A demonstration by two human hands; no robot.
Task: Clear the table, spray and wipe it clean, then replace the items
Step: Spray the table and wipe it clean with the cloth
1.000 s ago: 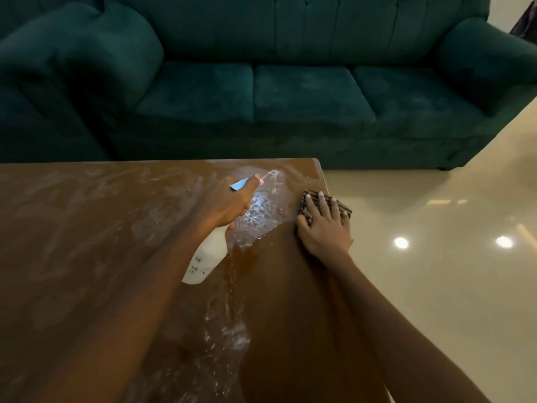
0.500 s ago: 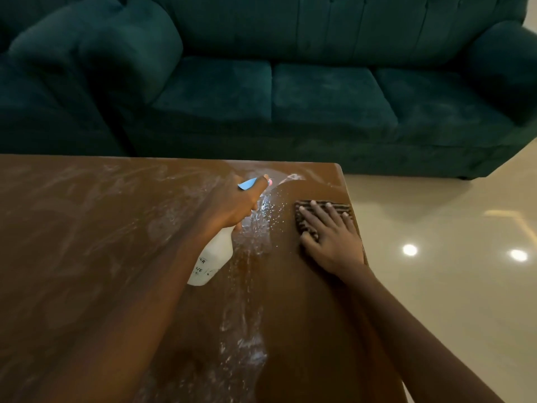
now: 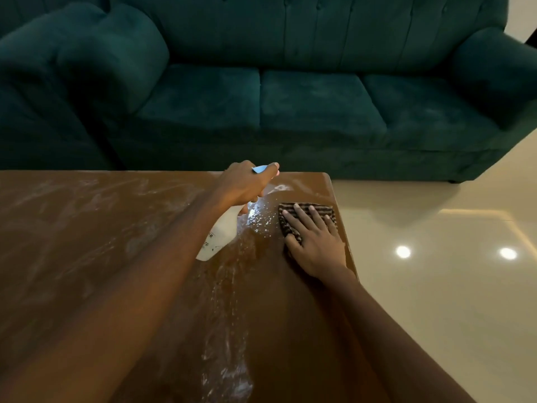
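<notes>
My left hand grips a white spray bottle with a blue trigger, tilted over the far right part of the brown wooden table. Its nozzle points toward the far right corner. Wet droplets and foamy streaks cover the wood just right of the bottle and run down toward me. My right hand lies flat, fingers spread, pressing a dark striped cloth onto the table near its right edge.
A dark green sofa stands just beyond the table's far edge, with a cushion at its left end. A glossy cream floor with light reflections lies to the right of the table. Whitish smears cover the table's left part.
My left hand and the spray bottle have lifted toward the far edge. The right hand with the cloth has stayed near the right edge. The wet patch has spread.
</notes>
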